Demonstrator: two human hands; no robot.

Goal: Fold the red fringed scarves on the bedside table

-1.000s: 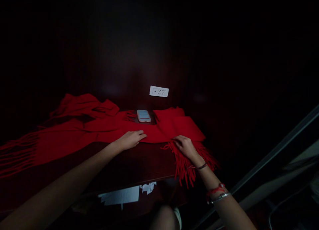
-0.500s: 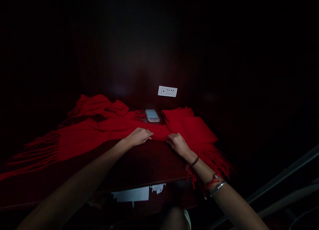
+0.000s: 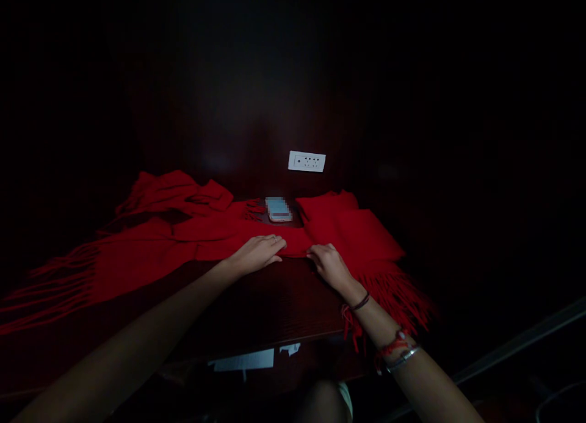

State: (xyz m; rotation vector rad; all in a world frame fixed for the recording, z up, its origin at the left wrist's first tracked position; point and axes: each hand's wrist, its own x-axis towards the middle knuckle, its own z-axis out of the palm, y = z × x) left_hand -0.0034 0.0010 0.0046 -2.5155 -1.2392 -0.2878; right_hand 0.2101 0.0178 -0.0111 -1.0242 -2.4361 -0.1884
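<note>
A red fringed scarf point(image 3: 146, 252) stretches across the dark wooden table, bunched at its back left and layered in folds on the right. My left hand point(image 3: 260, 252) rests on the scarf's front edge near the middle, its fingers stretched out over the cloth and its thumb apart. Just to the right, my right hand point(image 3: 328, 264) has its fingertips and thumb closed on the same edge. A short stretch of red cloth lies between the two hands. The right hand's fingertips are partly hidden by its own knuckles.
Behind the scarf lies a phone point(image 3: 278, 209), its screen blurred out. A white wall socket point(image 3: 306, 161) is set in the dark panel at the back. Papers point(image 3: 245, 360) lie on a shelf beneath the table's front edge point(image 3: 274, 342).
My left hand has slid slightly right along the scarf's edge, its thumb now further from the fingers. My right hand stays at the edge. The view has tilted a little.
</note>
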